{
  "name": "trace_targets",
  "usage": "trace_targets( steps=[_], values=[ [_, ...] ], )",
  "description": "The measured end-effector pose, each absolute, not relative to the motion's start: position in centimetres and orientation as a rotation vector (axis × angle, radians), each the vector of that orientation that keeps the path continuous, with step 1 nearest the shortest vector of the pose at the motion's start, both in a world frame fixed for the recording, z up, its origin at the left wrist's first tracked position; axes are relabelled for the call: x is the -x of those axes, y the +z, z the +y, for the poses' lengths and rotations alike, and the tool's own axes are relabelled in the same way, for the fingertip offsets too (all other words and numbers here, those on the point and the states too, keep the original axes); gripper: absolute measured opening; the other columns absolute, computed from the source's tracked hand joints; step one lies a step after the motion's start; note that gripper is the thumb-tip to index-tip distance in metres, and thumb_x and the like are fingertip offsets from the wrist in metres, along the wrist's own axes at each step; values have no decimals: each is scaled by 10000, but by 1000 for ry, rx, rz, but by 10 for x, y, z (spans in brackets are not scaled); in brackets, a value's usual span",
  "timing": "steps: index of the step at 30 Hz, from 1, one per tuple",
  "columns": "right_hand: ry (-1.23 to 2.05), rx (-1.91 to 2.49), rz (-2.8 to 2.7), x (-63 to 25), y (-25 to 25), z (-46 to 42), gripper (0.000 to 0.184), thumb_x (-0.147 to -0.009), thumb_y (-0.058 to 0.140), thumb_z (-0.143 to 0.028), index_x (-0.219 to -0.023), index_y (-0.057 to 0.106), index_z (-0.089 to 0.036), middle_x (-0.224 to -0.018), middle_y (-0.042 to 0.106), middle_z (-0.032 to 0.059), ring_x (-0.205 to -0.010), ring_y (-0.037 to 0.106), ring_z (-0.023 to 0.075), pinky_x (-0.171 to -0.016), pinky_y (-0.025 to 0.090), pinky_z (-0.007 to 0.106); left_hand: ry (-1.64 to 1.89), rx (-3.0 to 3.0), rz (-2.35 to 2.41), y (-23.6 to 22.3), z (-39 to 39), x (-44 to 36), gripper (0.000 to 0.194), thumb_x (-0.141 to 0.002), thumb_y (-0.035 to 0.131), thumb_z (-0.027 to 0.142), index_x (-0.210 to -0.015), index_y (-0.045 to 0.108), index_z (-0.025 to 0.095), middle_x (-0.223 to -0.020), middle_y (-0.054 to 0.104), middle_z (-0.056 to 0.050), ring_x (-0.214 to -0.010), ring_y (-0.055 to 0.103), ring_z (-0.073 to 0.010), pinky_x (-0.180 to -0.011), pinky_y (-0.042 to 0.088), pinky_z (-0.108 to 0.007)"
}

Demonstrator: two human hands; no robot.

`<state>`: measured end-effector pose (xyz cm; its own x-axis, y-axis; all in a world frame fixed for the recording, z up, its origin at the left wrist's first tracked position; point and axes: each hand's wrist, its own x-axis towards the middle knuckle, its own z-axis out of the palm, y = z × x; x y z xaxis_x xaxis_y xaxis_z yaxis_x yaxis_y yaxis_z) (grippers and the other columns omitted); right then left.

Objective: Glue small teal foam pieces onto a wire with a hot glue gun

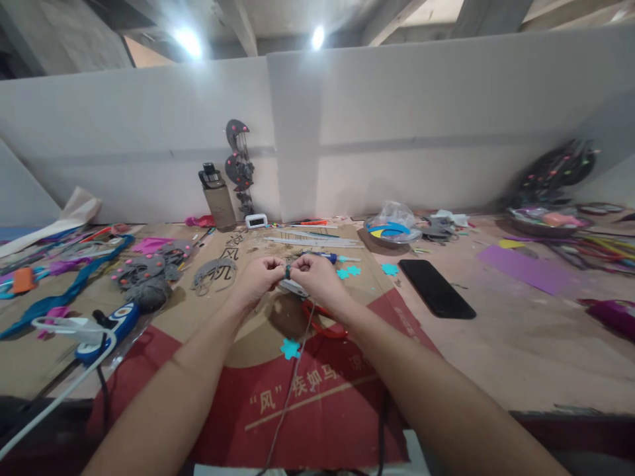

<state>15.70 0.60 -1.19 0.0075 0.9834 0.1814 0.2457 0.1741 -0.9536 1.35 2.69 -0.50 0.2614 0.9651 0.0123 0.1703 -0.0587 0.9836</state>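
Observation:
My left hand (261,279) and my right hand (313,274) meet over the cardboard, thumbs and fingers pinched. Between their fingertips is a small dark greenish piece (288,272), too small to name. Just below, the red-handled scissors (327,324) lie partly hidden by my right hand and forearm. A thin grey yarn (289,390) trails over the cardboard toward the front edge; its upper end is lost near my right hand. One turquoise flower cutout (290,348) lies closer to me, and another flower cutout (354,270) lies right of my hands. Behind my right hand is a blue glue gun (325,256).
Printed cardboard (342,396) covers the middle of the table. A black phone (436,289) lies at right, with a bowl (391,233) behind it. At left are a blue power strip (109,334), a white cable and grey yarn (149,291). A bottle (219,201) stands at the back.

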Motion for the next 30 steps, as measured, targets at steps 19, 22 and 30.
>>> trace_targets(
  steps=[19,22,30],
  values=[
    [1132,1133,-1277,-167,-14,13,134,-627,552,-302,-627,499,-179,-473,330,-94,-397,230,42,-395,177,208,1086,-1069,985,-11,45,0,174,-629,519,265,-539,403,171,-466,417,42,-348,286,-40,-346,178,-168],
    [1042,1164,-1316,-167,-16,16,127,-625,547,-297,-621,502,-178,-457,357,-91,-404,261,47,-421,210,208,1137,-1153,1015,-15,42,-5,251,-670,556,339,-538,433,165,-471,451,32,-360,333,-49,-364,222,-181],
    [973,1162,-1398,-163,-16,16,157,-620,527,-328,-619,519,-171,-462,377,-82,-422,295,56,-450,252,206,1165,-1520,868,-8,25,-17,253,-642,668,320,-810,625,136,-653,587,-7,-561,505,-98,-539,380,-225]
  ],
)
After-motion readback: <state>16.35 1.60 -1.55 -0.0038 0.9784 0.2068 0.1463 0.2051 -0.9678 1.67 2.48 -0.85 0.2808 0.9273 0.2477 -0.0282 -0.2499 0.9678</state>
